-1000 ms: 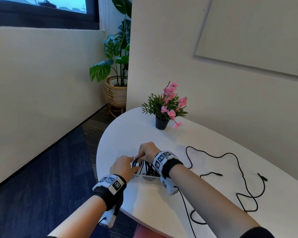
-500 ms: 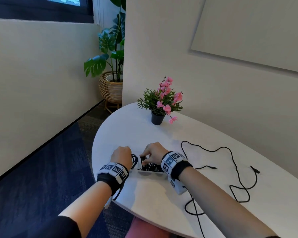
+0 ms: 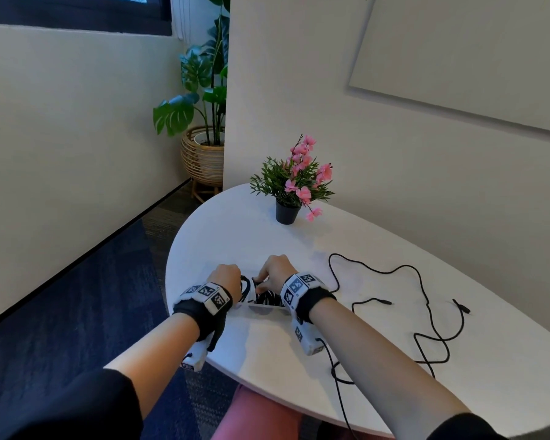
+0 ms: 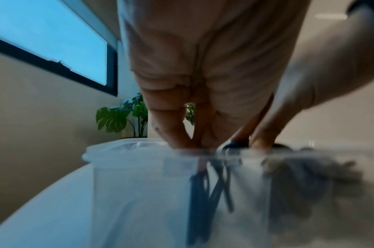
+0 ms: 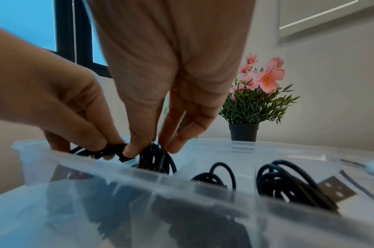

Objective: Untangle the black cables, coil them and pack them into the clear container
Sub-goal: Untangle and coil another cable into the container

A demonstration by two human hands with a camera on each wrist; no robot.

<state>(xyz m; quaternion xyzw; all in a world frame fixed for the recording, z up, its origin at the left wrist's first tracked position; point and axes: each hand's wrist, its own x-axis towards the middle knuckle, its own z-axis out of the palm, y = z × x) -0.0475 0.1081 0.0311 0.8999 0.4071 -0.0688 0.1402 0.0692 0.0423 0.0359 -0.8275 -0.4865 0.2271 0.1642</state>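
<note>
your left hand [image 3: 224, 276] has slid off the top of the coil toward the box's left end, so its grip is now pinched on the black loops [image 5: 109, 150] at the rim instead of covering them. just right of it, your right hand [image 3: 275, 269] has its grip clamped on the upright bundle [image 5: 154, 157], fingertips pushing it down into the left-hand slot of the clear box [image 5: 202, 189]. i judge this coil is nearly seated, not yet let go. further right in the box, two more slots already hold wound cables [image 5: 287, 181], one with a usb plug showing. well to the right on the white surface [image 3: 267, 344], a long loose cable [image 3: 426, 306] lies sprawled, so coiling work remains.
</note>
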